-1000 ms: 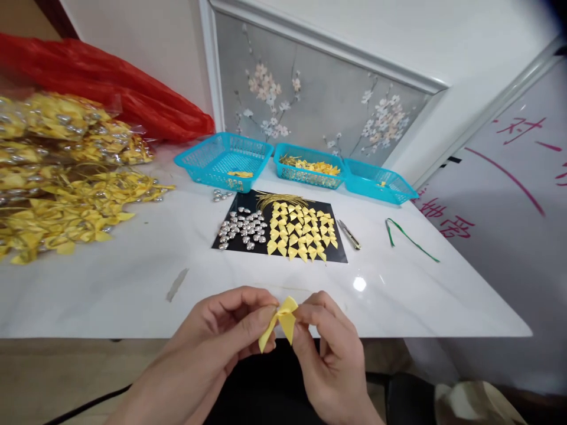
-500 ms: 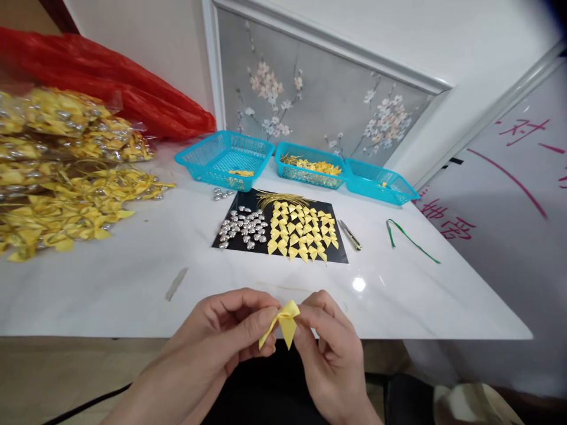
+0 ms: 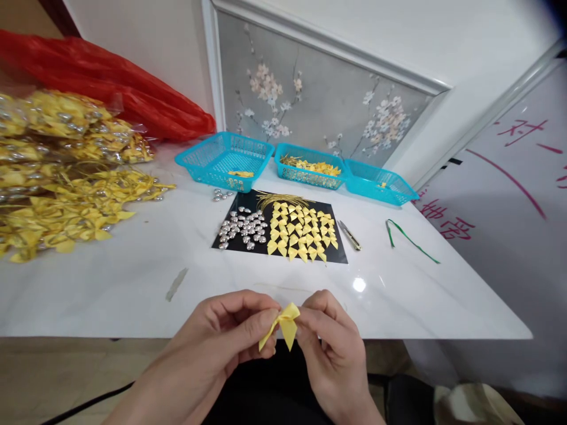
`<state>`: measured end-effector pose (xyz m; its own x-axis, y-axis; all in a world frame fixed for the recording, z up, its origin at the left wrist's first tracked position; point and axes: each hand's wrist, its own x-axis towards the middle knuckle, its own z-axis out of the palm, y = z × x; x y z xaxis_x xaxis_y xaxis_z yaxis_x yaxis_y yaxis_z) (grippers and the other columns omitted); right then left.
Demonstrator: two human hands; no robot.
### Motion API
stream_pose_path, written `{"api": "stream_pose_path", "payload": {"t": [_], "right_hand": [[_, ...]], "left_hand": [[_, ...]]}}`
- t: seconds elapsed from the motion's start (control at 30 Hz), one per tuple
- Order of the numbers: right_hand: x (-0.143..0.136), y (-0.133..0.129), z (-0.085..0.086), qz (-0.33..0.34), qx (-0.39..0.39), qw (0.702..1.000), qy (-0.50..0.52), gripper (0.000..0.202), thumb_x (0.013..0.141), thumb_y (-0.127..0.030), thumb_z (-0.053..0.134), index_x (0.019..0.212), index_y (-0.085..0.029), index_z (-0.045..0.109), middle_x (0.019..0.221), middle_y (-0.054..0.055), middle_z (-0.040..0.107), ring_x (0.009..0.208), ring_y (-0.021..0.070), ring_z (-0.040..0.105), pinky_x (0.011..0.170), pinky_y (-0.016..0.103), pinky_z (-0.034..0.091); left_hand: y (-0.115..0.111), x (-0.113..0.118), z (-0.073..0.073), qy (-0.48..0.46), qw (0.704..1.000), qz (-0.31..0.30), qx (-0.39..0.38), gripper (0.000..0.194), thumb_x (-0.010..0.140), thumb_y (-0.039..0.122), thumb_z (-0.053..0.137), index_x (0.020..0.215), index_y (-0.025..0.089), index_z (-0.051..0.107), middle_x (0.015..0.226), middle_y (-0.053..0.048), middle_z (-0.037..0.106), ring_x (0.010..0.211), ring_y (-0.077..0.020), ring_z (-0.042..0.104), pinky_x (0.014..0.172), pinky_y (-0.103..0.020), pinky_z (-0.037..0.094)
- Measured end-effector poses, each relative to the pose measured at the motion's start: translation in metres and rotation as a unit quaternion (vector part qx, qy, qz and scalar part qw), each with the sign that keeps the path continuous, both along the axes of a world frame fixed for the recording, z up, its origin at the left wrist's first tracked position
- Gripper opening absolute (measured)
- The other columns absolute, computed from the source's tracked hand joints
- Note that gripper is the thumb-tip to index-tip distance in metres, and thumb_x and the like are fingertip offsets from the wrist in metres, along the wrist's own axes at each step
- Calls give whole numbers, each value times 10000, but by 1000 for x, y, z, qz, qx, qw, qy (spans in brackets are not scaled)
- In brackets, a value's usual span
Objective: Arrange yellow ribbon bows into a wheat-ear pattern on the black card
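A yellow ribbon bow is held up at the table's front edge, its tails hanging down. My left hand pinches the bow's left side between thumb and fingers. My right hand has its thumb and forefinger closed at the bow's right side; whatever lies behind the bow is hidden. Beyond the hands, a black mat carries silver beads on its left, rows of yellow bows on its right and gold cords along its far edge.
Three blue baskets stand along the wall. A box cutter lies right of the mat, with a green ribbon farther right. Bagged and loose bows with beads pile up at left, near red plastic. A greyish strip lies front left.
Almost nothing differs. Both hands keep their hold at the bow, and the right hand has shifted very slightly.
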<state>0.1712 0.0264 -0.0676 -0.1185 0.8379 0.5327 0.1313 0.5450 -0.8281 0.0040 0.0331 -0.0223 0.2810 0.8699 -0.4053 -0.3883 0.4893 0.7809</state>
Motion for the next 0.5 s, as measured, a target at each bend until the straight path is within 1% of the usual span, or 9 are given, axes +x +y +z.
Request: {"api": "stream_pose_path", "payload": {"t": [0.1,0.2,0.3,0.33,0.37,0.43,0.5], "right_hand": [[-1,2,1,-14,4,1000,6,340,954,-35,506,1050,-268,734,805,14,507,710,145,527,589,230,441],[-3,3,2,-30,4,999,14,296,946,-54,531,991,-257,743,791,9,533,699,138,551,595,222,459],[-5,3,3,-47,-10,999,21,265,917,-51,570,898,-258,735,779,-11,602,693,124,591,622,199,484],[-5,3,3,-55,-21,998,24,268,906,-41,576,904,-264,724,790,-23,634,697,117,612,634,186,494],[-5,2,4,-59,-31,997,27,283,902,-32,573,951,-276,708,814,-36,665,704,112,634,645,174,506],[-3,1,6,-60,-38,997,18,345,918,-28,547,1113,-294,649,899,-42,709,753,114,676,678,163,534],[-1,0,10,-72,-6,997,-22,377,949,-30,502,1222,-273,596,1034,1,711,890,145,691,770,204,558]], "left_hand": [[-2,-1,0,-4,1000,8,-15,126,713,293,863,782,210,797,663,13,688,616,-85,590,586,-151,485],[-4,0,0,-10,999,4,-30,145,711,303,864,790,203,794,654,12,679,612,-85,581,581,-154,483],[-3,2,-1,-13,1000,-11,0,120,741,304,841,785,204,792,647,17,672,618,-80,567,601,-150,484],[-2,2,-2,-4,1000,-9,18,113,750,311,833,781,210,793,639,21,670,620,-79,564,609,-149,484],[-1,2,-4,13,999,-1,37,111,753,324,829,780,222,795,633,26,670,626,-82,567,619,-150,487],[1,0,-7,67,995,26,74,129,742,362,830,796,250,798,652,29,694,643,-94,584,630,-156,497],[2,-3,-10,140,982,54,114,156,737,404,820,820,273,799,708,26,739,665,-109,614,650,-165,517]]}}
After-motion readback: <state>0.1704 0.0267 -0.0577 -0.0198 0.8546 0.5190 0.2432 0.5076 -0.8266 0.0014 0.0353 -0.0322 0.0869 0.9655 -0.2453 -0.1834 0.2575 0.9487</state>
